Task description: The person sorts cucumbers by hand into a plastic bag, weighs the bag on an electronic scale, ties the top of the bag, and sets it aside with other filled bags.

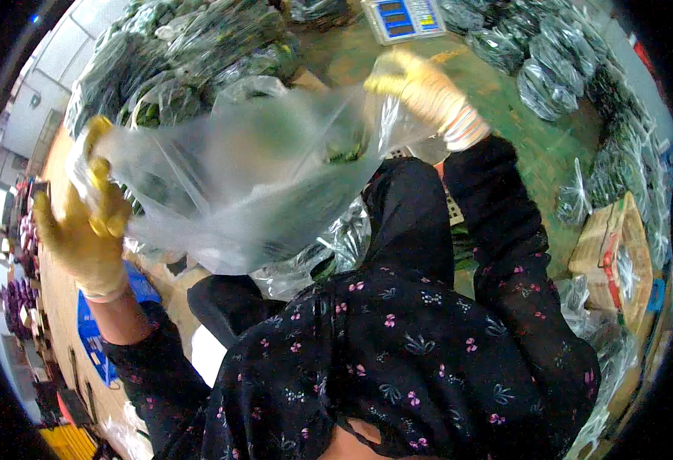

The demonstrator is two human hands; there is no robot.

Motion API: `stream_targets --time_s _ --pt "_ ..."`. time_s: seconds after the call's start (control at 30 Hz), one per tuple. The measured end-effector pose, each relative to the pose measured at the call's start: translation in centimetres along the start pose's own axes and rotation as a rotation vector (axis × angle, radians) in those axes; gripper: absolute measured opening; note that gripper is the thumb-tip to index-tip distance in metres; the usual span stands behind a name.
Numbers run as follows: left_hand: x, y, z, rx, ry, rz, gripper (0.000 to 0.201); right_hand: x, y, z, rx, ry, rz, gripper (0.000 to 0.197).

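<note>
A clear plastic bag [275, 192] is stretched out between my two hands, above my knees. My left hand [83, 218], in a yellow-coated work glove, grips the bag's left edge between thumb and fingers. On the far right side, my right hand [421, 92] pinches the other edge, its glove yellow at the fingers and pale with an orange-striped cuff at the wrist. Through the film, dark green shapes show blurred. I cannot tell whether anything lies inside the bag.
Bagged leafy greens [206, 38] are heaped at the far left, and more tied bags [555, 73] lie at the far right. A digital scale [404, 19] stands at the back. A cardboard box [608, 257] is on the right, a blue crate [95, 330] on the left.
</note>
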State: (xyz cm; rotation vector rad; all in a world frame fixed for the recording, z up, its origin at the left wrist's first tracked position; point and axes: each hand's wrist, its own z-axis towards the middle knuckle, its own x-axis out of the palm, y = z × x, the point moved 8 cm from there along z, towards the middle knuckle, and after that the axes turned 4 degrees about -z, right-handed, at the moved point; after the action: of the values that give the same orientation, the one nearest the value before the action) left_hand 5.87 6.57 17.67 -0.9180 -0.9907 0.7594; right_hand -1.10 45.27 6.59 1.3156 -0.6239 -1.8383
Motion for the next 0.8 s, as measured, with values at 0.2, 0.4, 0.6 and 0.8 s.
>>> stream_targets --time_s 0.2,0.4,0.6,0.8 --pt "11.8 0.3 6.9 -0.006 0.344 -0.037 0.087 -14.2 1.5 -1.1 0.049 -0.301 0.015 0.043" --pt "17.1 7.5 14.5 -0.338 0.566 -0.363 0.066 -23.5 -4.1 -3.6 0.262 -0.527 -0.4 0.033" --pt "23.6 19.4 18.0 -0.42 0.64 -0.258 0.059 -27.7 -20.4 -7.3 0.631 -0.398 0.045 0.036" --pt "26.1 31.0 14.0 -0.72 0.584 -0.376 0.053 -24.5 -19.2 -16.6 0.701 -0.043 0.485 0.033"
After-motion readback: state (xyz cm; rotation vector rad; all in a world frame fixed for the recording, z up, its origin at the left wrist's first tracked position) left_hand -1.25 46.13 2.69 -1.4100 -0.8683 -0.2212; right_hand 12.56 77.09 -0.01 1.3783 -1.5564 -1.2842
